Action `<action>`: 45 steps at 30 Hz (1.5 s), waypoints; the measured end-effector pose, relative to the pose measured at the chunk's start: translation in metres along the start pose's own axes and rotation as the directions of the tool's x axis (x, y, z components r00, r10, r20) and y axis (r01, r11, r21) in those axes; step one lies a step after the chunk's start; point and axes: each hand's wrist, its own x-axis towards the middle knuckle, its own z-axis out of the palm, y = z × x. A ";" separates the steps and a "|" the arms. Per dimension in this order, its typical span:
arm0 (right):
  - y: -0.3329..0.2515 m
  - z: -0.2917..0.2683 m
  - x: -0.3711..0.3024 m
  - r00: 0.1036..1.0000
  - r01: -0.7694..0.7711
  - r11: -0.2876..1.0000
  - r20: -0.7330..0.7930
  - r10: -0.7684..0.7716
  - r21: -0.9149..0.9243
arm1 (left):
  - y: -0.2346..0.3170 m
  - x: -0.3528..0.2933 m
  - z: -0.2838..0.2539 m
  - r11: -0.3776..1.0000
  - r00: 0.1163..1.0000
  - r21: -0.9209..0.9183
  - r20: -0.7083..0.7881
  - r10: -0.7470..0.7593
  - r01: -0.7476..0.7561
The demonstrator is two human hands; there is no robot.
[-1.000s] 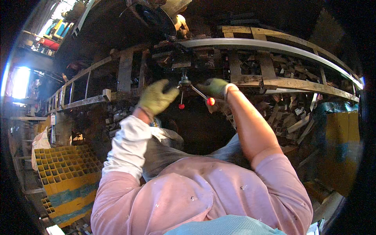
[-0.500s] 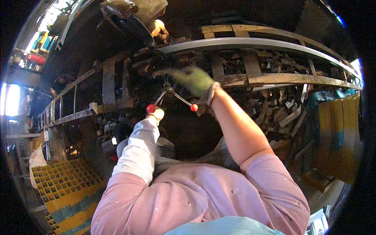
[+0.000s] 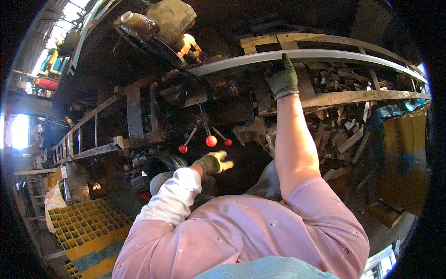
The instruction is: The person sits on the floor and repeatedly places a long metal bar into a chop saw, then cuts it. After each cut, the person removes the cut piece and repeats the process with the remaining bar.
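Over the long pale metal bar point(image 3: 325, 54), my right hand point(image 3: 282, 80) in a green glove has one finger stretched across it and another held apart. The hand appears to touch the bar without wrapping round it. Nearer my body, my left hand point(image 3: 217, 162), in a yellow-green glove, is open and holds nothing. Just beyond it is a three-spoked handle point(image 3: 204, 126) with red ball knobs point(image 3: 211, 141); the hand is apart from them. The bar's left end runs to a dark machine part point(image 3: 179, 60) beside a small lit spot.
Wooden racks point(image 3: 344, 98) extend right and left point(image 3: 95, 151), with many cut offcuts point(image 3: 341, 132) under the right one. A yellow gridded stack point(image 3: 88, 221) stands at lower left, yellow-brown stacked pieces point(image 3: 404, 158) at right. A brown bottle point(image 3: 139, 25) lies on the machine.
My left hand has left the red-knobbed handle and moved nearer my body. The right hand went from beside the handle's hub up and right to the bar. The handle has turned.
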 end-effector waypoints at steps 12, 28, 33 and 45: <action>0.002 0.033 -0.030 0.971 0.235 0.967 -0.014 -0.238 -0.096 | 0.090 -0.147 -0.072 0.840 0.799 -0.041 -0.337 0.498 -0.541; 0.029 0.075 -0.181 0.968 -0.163 0.773 0.051 0.245 -0.614 | 0.157 -0.109 -0.173 0.445 0.183 0.860 -0.493 0.850 0.248; 0.007 0.085 -0.203 0.937 -0.226 0.960 0.233 0.262 -0.168 | 0.096 -0.170 -0.191 0.525 0.257 0.848 -0.525 0.812 0.071; -0.163 0.025 -0.129 0.799 0.530 0.836 0.247 -0.548 0.142 | -0.114 -0.329 -0.259 0.686 0.525 0.600 -0.772 0.359 0.413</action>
